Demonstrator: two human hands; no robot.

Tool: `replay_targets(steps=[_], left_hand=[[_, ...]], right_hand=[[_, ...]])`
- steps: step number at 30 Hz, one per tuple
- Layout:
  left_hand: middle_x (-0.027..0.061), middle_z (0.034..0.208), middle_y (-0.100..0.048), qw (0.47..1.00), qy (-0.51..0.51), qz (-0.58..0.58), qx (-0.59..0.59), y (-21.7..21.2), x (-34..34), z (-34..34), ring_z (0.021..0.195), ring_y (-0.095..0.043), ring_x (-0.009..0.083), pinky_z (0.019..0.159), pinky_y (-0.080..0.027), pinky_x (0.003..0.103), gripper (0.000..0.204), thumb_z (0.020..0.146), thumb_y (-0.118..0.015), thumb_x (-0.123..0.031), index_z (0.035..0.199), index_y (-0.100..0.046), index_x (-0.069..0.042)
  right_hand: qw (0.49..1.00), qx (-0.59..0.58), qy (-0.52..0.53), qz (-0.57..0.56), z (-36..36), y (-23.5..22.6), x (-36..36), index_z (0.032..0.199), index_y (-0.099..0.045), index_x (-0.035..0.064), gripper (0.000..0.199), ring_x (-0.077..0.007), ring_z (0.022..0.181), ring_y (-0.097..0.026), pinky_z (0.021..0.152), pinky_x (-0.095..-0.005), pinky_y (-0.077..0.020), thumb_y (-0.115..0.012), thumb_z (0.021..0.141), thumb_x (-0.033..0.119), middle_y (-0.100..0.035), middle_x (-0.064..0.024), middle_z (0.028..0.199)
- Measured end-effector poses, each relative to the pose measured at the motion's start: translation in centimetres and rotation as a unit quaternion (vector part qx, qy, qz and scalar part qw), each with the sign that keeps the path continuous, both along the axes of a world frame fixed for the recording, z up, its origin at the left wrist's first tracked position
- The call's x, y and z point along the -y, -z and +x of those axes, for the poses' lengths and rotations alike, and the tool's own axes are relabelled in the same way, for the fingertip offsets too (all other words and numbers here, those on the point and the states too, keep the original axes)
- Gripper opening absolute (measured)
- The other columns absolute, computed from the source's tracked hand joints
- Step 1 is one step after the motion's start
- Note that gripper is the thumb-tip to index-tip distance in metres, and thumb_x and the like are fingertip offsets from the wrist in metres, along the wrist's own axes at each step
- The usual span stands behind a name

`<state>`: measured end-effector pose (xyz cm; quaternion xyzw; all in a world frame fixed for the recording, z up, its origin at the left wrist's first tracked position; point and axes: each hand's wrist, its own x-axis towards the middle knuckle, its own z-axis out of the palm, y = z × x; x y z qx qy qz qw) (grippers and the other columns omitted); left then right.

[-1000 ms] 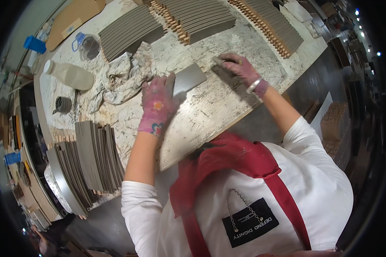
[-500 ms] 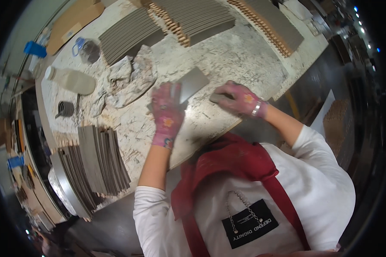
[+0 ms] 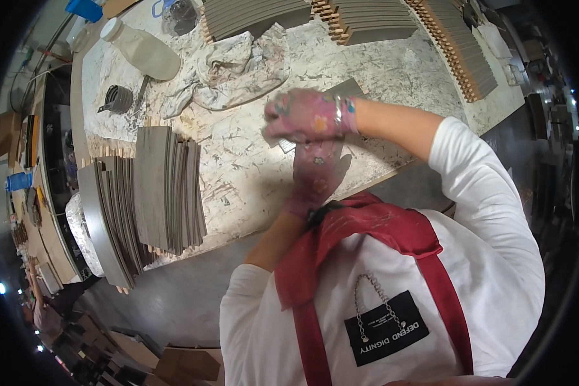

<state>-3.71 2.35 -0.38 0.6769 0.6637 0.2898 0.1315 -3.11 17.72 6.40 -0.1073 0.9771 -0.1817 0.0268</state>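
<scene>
My right hand (image 3: 307, 116), in a pink flowered glove, reaches across in front of me and lies over my left hand. Motion blurs its bent fingers, so whether they grip anything is unclear. My left hand (image 3: 316, 172), in a matching glove, extends beneath it with its fingers hidden. A flat grey strip (image 3: 349, 90) lies slantwise on the table under the hands; one end shows beyond the right wrist. Past the hands lies a crumpled, stained white cloth (image 3: 241, 71).
Grey strips with wooden edge pieces stand stacked at the near left (image 3: 154, 186), far middle (image 3: 257, 16) and far right (image 3: 457, 55). A jar of pale liquid (image 3: 145, 51), a dark ribbed round piece (image 3: 116, 98) and a clear jug (image 3: 180, 18) stand on the worn table (image 3: 238, 193).
My right hand has swung left from the bare table to lie over my left hand. The whole view has shifted, bringing the near-left stack further up.
</scene>
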Motion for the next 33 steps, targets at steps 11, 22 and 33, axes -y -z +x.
replay_targets(steps=[11, 22, 33], left_hand=[[0.0087, 0.15, -0.04, 0.99, -0.017, -0.027, -0.136, 0.9, -0.5, 0.5, 0.14, -0.032, 0.0272, 0.116, -0.018, 0.054, 0.061, 0.091, -0.053, -0.044, 0.142, -0.047, -0.012], [0.0131, 0.15, -0.04, 0.976, -0.086, -0.011, -0.201, -1.9, -0.7, -5.9, 0.143, -0.031, 0.0303, 0.118, -0.02, 0.05, 0.07, 0.088, -0.063, -0.044, 0.144, -0.042, -0.008], [0.0206, 0.144, -0.045, 0.991, -0.034, 0.044, -0.122, -2.3, -1.9, -4.9, 0.137, -0.036, 0.039, 0.116, -0.022, 0.053, 0.08, 0.078, -0.074, -0.041, 0.14, -0.044, -0.001]], right_hand=[[0.955, 0.058, 0.277, -0.085, -0.2, 0.8, 0.1, 0.105, -0.069, 0.0128, 0.027, -0.0369, 0.093, -0.063, 0.082, -0.0445, -0.0515, -0.063, 0.082, 0.026, -0.065, -0.017, 0.096], [0.854, -0.087, 0.472, -0.201, 14.1, -0.1, -9.3, 0.116, -0.067, 0.0052, 0.042, -0.0225, 0.097, -0.066, 0.09, -0.0334, -0.0519, -0.068, 0.089, 0.038, -0.068, -0.0126, 0.11], [0.674, -0.211, 0.474, -0.526, 9.6, 2.8, -2.4, 0.125, -0.06, -0.0009, 0.049, -0.0181, 0.107, -0.059, 0.094, -0.0297, -0.0454, -0.069, 0.088, 0.03, -0.065, -0.0108, 0.115]])
